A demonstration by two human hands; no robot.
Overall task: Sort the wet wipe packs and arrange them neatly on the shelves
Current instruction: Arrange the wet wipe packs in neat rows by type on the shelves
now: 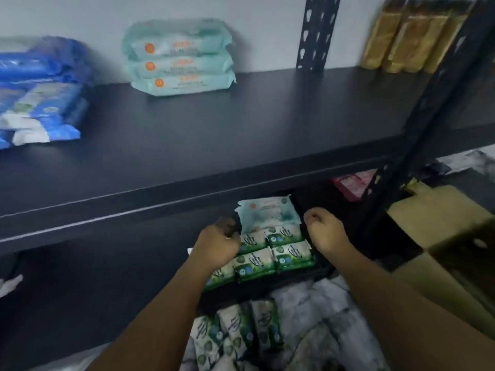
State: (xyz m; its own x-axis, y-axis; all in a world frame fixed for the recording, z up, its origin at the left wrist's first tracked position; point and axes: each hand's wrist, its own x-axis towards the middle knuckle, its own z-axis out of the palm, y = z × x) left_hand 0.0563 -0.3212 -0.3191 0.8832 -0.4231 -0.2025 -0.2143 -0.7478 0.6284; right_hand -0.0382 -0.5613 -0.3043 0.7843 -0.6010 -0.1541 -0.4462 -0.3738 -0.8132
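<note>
Both hands' grip empty, black shelf [241, 124], pale wall [254, 28]

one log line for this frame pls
left hand: curled beside green packs | right hand: grip empty, right of them | lower shelf | teal stack above

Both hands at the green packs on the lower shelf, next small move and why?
Probably bring the left hand back to the loose green packs lying below the shelf edge and pick one up. Neither it nor the right hand appears to hold anything; the green packs on the lower shelf already sit in rows, and more remain unsorted.
</note>
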